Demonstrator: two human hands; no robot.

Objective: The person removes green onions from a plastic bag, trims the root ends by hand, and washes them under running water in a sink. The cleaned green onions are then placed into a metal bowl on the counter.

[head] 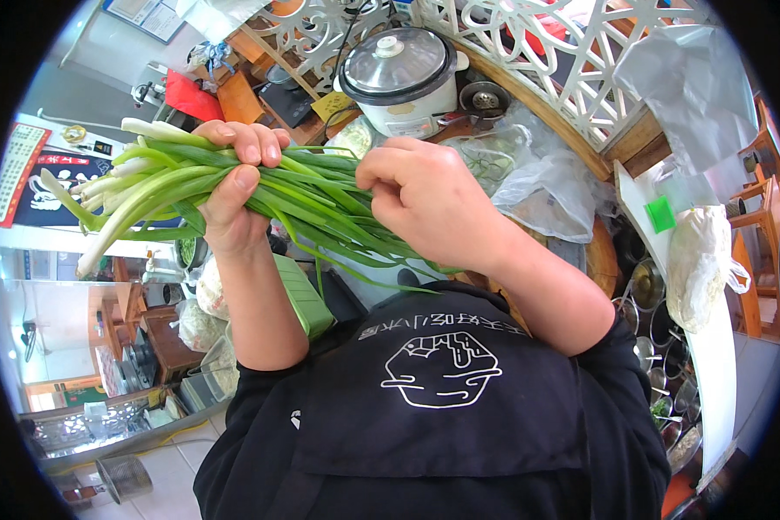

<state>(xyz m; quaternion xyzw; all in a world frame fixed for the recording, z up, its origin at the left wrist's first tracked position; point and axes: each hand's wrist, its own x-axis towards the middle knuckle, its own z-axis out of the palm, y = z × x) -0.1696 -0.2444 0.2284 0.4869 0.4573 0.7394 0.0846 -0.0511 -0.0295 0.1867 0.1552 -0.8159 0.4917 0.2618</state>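
Observation:
My left hand (240,182) is wrapped around a thick bunch of scallions (318,188) near its middle. Their white stalk ends point to the left, and the long green leaves fan out to the right, over the black apron (442,429). Over the leafy half is my right hand (422,201), its fingers curled and the fingertips pinched against the leaves. Exactly which leaf lies between those fingertips is hidden. The bunch is held up in the air in front of my chest.
A white rice cooker (396,84) with a steel lid stands beyond my hands. Clear plastic bags (539,182) lie right of it, some greens inside. A green bin (302,292) is below my left forearm. Several metal pots (650,286) line the right side, beside a white ledge (712,383).

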